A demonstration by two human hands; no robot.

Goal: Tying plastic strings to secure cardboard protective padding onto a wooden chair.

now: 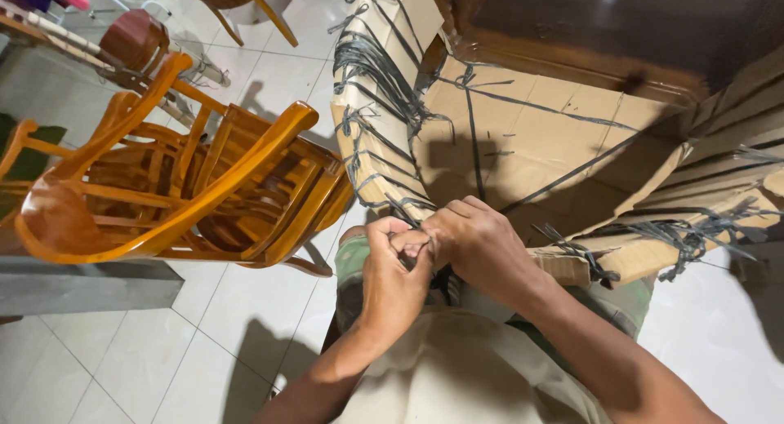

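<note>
At the middle of the view, the left hand (390, 270) and right hand (478, 246) meet, touching each other, both with fingers curled tight and pinching dark strapping (408, 208) where it runs off the near corner of the cardboard wrapping (523, 138); the exact piece pinched is hidden between the fingers. The wrapping, crossed by more dark bands, covers a wooden piece of furniture (572, 32) from 12 to 3 o'clock of the hands. 2 stacked orange-brown chairs (188, 187) stand at 9 o'clock on the white tile floor (163, 359), well apart from the hands
</note>
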